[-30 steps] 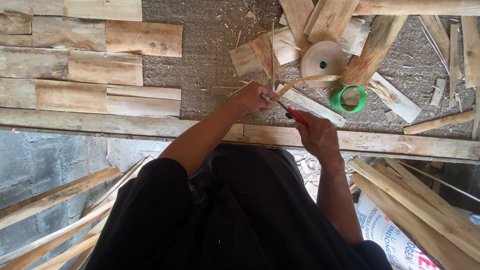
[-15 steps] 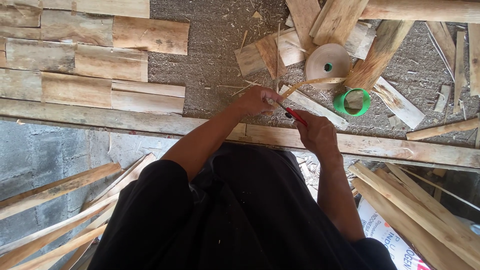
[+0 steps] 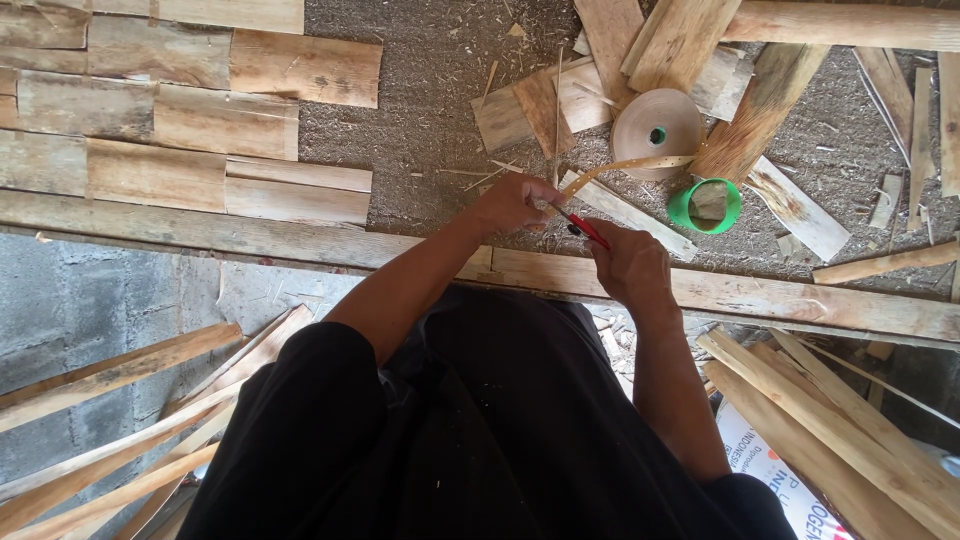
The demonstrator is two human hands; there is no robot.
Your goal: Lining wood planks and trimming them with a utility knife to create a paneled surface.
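Two hands worked before me: my left hand pinched the thin, floppy tan strip near its end, my right hand clenched the red-handled cutter.

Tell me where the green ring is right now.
In the head view, the green ring lies on the sawdust ground at upper right, just below the tan tape roll, beyond the right hand.

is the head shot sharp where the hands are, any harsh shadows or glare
Head view: even, soft daylight, no glare and no hard shadows; the left hand, the right hand and the red-handled tool read fairly sharp, as do the tape roll and green ring; the black clothing is dark with little detail; planks bend slightly toward the edges.
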